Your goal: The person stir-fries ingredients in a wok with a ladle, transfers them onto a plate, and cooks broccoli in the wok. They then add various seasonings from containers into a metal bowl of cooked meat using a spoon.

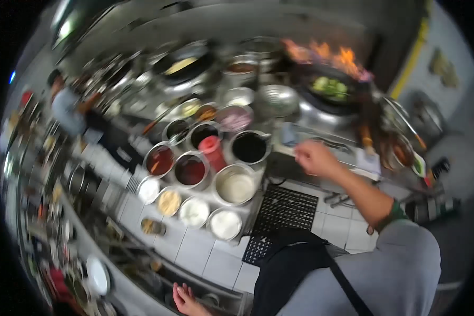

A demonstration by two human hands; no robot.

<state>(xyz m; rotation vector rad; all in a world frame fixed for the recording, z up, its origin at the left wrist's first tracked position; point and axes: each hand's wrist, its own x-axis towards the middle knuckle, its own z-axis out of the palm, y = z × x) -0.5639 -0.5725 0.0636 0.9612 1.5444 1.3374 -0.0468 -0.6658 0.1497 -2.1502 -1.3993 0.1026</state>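
Observation:
My right hand (315, 159) is closed, in front of the stove's metal front edge. Blur and the curled fingers hide whatever may be in it. A blue-grey cloth (288, 134) lies just beyond it. On the burner behind, a dark wok (321, 102) holds green vegetable pieces (330, 87), with tall orange flames (332, 55) at its far rim. A wooden handle (367, 139) points out from the wok's right side. Low in the view, my left hand (186, 300) is held out with its fingers apart and nothing in it, near the lower counter.
Pots of dark sauce (249, 147), red sauce (190, 169) and pale liquid (235, 184) crowd the trolley, with a red bottle (211, 150) among them. White-filled bowls (225, 224) line its near edge. A black mat (284, 210) covers floor tiles. A co-worker (71, 113) stands far left.

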